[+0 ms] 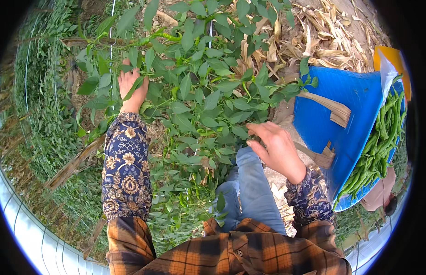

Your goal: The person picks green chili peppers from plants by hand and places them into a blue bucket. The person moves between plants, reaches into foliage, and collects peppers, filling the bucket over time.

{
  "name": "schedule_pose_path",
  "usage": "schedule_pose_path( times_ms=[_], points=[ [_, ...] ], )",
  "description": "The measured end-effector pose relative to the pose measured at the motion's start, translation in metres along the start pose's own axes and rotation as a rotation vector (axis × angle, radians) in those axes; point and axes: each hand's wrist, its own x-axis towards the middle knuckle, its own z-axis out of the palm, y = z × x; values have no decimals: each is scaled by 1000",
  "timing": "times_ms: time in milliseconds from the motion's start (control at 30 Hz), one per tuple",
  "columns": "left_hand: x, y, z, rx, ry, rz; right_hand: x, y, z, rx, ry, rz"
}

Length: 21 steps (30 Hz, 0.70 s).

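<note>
A leafy pepper plant [208,98] fills the middle, with thin green chili peppers [169,36] hanging among its leaves. My left hand [132,87] reaches into the plant's left side, back of the hand up. Its fingers look stretched out, though leaves cover part of them, and nothing shows in its grip. At the plant's lower right, my right hand [279,149] hovers just above my knee, thumb and forefinger apart, holding nothing I can see. Right of it stands a blue tub [323,121] with brown strap handles [334,110], filled with picked long green peppers [380,142].
Dry corn husks [325,39] litter the ground beyond the tub. An orange object [394,64] and white sheeting [387,73] touch the tub's far side. Wooden stakes [75,162] and strings run along the rows, with more green plants [43,114] at left.
</note>
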Motion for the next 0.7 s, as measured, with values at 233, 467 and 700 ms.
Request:
schedule_pose_path(
  times_ms=[233,467,700],
  points=[
    [-29,-28,15,-162,-36,-124,134,4,64,413,355,-207],
    [-17,-4,0,-278,25,-62,230,-18,159,-121,148,-322],
    [-19,1,-7,-462,26,-132,299,38,181,-418,-26,6]
  ],
)
